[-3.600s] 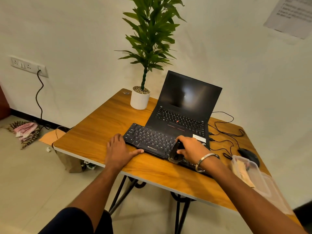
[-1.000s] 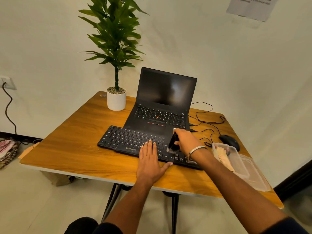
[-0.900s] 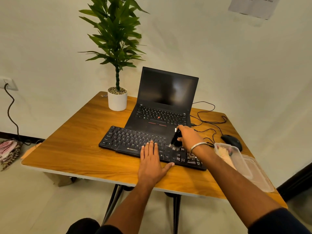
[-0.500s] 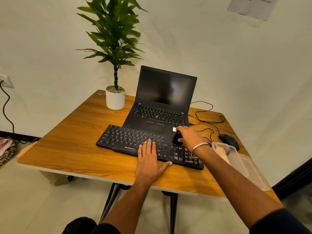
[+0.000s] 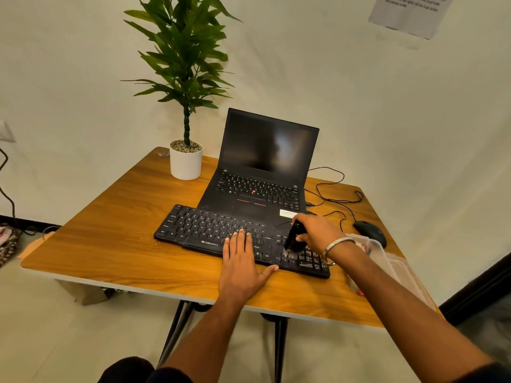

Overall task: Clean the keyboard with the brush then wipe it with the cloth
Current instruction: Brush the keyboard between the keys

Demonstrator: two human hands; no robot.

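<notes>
Fingers of the right hand [image 5: 315, 233] are curling round a small black brush [image 5: 294, 239], holding it tilted just right of the frame's centre, with its bristle end touching the keys at the right-hand part of the black keyboard [image 5: 221, 230]. A silver bangle [image 5: 338, 244] is sitting on that wrist. The left hand [image 5: 240, 266] is lying flat with fingers straight and together, fingertips resting on the keyboard's near edge in the middle of the frame, palm on the wooden table [image 5: 110, 244], thumb spread out to the right. The two hands are staying apart, the brush between them.

The keyboard is lying across the middle of the table, its far edge overlapping the front of an open black laptop [image 5: 265, 161], whose screen is showing dark. Right of the right wrist, a clear plastic container [image 5: 387, 261] is sitting at the table's right edge; something pale is lying inside it, but whether that is the cloth cannot be told. Just beyond the container a black mouse [image 5: 370, 230] is resting, its thin black cable [image 5: 331, 194] looping toward the laptop. Upper left of centre, a green plant in a white pot [image 5: 185, 164] is standing at the far corner of the table. A sheet of paper [image 5: 409, 12] is hanging on the wall at the upper right.
</notes>
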